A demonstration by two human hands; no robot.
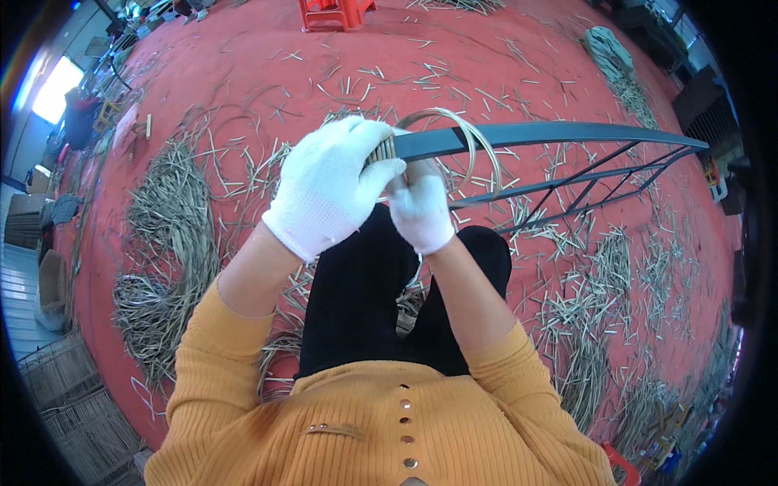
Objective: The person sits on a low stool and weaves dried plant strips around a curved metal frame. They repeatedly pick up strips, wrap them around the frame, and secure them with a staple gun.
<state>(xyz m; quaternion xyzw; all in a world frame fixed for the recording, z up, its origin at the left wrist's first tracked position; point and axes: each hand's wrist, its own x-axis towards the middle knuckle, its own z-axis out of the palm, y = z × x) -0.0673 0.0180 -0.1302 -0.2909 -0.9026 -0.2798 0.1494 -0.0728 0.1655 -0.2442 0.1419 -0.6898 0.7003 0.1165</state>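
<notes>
A dark grey metal frame (535, 134) with a flat curved top bar and thin crossed braces reaches from my hands toward the right. Pale brown natural strip is wound side by side around the bar's near end as a wrapping (382, 152). My left hand (328, 178), in a white knit glove, is closed over this wrapped end, thumb on the near side. Just below the bar, my right hand (423, 212), also gloved, is curled and slightly blurred; its fingertips are partly hidden behind the bar. A loose loop of pale strip (478, 146) circles the bar beside my hands.
Bundles of dried strips (174, 219) lie on the red floor (267, 57) at left, with more heaps (600, 300) at right. Short cut pieces are scattered around. A red plastic stool (336, 14) stands far ahead. Woven panels (69, 397) rest at the lower left.
</notes>
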